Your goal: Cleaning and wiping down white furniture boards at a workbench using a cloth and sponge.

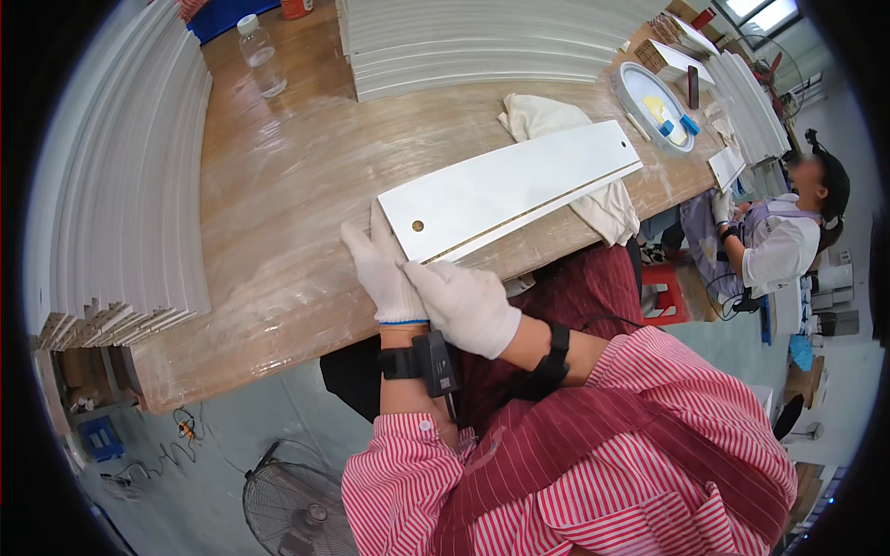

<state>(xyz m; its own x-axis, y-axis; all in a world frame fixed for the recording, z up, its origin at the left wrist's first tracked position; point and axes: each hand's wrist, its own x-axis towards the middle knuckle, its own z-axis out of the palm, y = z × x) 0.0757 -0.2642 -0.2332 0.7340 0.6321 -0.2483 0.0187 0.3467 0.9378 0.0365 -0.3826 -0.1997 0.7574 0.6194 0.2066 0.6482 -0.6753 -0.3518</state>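
Observation:
A long white panel [519, 190] lies slantwise across the table's front edge, with a hole near each end and a brown groove along its near side. It rests partly over a crumpled cream cloth [607, 211]. My left hand [378, 278], in a white glove, is at the panel's left end, its fingers lying along that end and partly hidden. Gloved too, my right hand [471, 310] is closed at the near left corner, against my left hand. Its fingertips meet the panel's edge; whether they also hold something small cannot be seen.
Tall stacks of white panels stand at the left [130, 176] and at the back [482, 46] of the wooden table [278, 213]. A clear bottle [263, 57] stands between them. An oval basin [640, 102] is at the right, near a co-worker [779, 232]. A floor fan [301, 505] stands below.

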